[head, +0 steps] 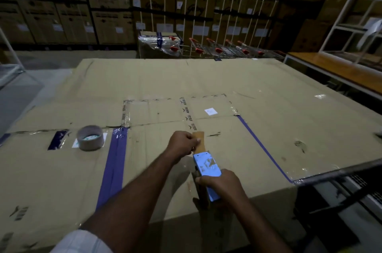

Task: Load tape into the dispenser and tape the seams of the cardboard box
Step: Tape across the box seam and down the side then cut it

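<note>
Hands (222, 183) on dispenser (206, 167), nose forward

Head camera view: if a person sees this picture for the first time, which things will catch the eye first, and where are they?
The bright blue tape dispenser stands out, near the front edge of the cardboard box; the right hand grips it, while the left hand pinches the brown tape strip pulled out ahead of it. To the left a spare tape roll lies flat beside a wide blue tape band. Far behind, red-handled shopping carts stand before stacked cartons.
</note>
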Tool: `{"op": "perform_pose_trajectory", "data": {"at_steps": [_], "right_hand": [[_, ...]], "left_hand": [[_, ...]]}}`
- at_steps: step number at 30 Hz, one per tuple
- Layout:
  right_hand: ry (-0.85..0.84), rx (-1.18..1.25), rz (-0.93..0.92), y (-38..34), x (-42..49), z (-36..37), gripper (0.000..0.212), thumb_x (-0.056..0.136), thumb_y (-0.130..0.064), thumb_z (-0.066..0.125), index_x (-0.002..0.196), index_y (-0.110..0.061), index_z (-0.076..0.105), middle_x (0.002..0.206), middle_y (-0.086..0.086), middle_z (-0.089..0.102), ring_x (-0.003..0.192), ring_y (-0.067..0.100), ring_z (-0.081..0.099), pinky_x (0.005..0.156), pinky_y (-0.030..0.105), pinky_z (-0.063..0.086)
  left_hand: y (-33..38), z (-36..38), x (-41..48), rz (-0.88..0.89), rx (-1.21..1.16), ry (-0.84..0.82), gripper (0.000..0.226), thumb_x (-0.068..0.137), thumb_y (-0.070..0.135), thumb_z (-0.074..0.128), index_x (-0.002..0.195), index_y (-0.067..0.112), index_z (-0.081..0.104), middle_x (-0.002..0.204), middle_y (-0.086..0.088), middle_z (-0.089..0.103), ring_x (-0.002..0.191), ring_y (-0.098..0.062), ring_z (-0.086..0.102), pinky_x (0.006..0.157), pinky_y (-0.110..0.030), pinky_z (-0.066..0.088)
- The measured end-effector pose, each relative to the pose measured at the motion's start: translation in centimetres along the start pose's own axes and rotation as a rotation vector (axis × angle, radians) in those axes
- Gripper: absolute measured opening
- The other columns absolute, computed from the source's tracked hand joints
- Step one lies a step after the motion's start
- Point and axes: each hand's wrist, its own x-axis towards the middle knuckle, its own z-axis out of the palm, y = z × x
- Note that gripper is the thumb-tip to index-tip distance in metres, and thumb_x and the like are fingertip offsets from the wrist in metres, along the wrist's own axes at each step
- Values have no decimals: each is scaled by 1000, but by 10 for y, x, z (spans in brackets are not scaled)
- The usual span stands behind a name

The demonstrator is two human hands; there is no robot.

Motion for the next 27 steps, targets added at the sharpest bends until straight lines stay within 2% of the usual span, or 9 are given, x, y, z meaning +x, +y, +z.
{"op": "perform_pose_trajectory", "data": {"at_steps": [3, 7, 11, 14, 17, 19, 21, 24, 27], "right_hand": [[-48, -11, 6, 20, -18, -2, 31, 55, -42, 83, 73, -20, 71, 70, -6, 71, 65, 8, 67, 58, 27, 54], [-116, 13, -41, 58, -50, 11, 19, 59, -31, 83, 66, -21, 69, 65, -12, 68, 59, -3, 61, 54, 19, 49], [-162, 23, 14, 91, -77, 37, 32, 52, -39, 82, 70, -16, 67, 77, -3, 72, 61, 4, 65, 49, 22, 49], [-154, 4, 43, 104, -88, 50, 58, 40, -52, 70, 85, -16, 73, 80, -4, 74, 68, 8, 69, 52, 22, 53], [-135, 9, 33, 107, -90, 53, 57, 44, -50, 71, 91, -17, 73, 82, -4, 75, 68, 9, 70, 52, 22, 55], [-153, 10, 21, 108, -90, 52, 50, 52, -42, 75, 94, -15, 73, 85, -2, 74, 65, 8, 68, 42, 17, 48], [-173, 7, 13, 110, -89, 52, 47, 57, -37, 77, 98, -14, 72, 88, -1, 74, 66, 8, 67, 39, 15, 45], [-175, -35, 14, 113, -91, 52, 52, 53, -42, 76, 98, -17, 71, 90, -3, 73, 74, 11, 69, 53, 21, 55], [-187, -68, 12, 120, -97, 53, 56, 48, -46, 74, 98, -18, 70, 90, -3, 72, 78, 13, 70, 61, 25, 57]], "left_hand": [[-12, 3, -29, -25, 55, 47, 30, 79, 12, 81, 53, 13, 65, 41, 5, 57, 37, -4, 49, 47, -19, 41], [-45, 4, -75, -68, 270, 110, 22, 77, 28, 83, 68, 10, 74, 58, -6, 65, 54, -14, 55, 58, -26, 41], [-78, 2, -115, -70, 408, 136, 19, 77, 36, 82, 85, 19, 79, 78, -2, 76, 73, -15, 66, 70, -28, 50], [-92, 2, -128, -35, 514, 210, 35, 68, 48, 82, 98, 31, 76, 95, 10, 75, 96, -15, 67, 89, -38, 53], [-95, 7, -133, -31, 522, 288, 49, 68, 43, 84, 111, 29, 65, 95, 11, 68, 102, -20, 62, 92, -41, 49], [-96, 11, -135, -24, 492, 349, 52, 65, 39, 88, 104, 25, 56, 92, 9, 63, 97, -21, 59, 89, -42, 50], [-99, 13, -135, 4, 495, 384, 52, 63, 39, 89, 95, 28, 49, 94, 5, 62, 94, -23, 60, 85, -43, 51], [-103, 13, -134, 11, 532, 387, 43, 66, 41, 85, 87, 34, 48, 100, 2, 60, 97, -24, 58, 85, -44, 51], [-107, 16, -134, 31, 551, 385, 29, 71, 40, 82, 75, 36, 53, 106, 2, 61, 106, -24, 57, 91, -45, 48]]}}
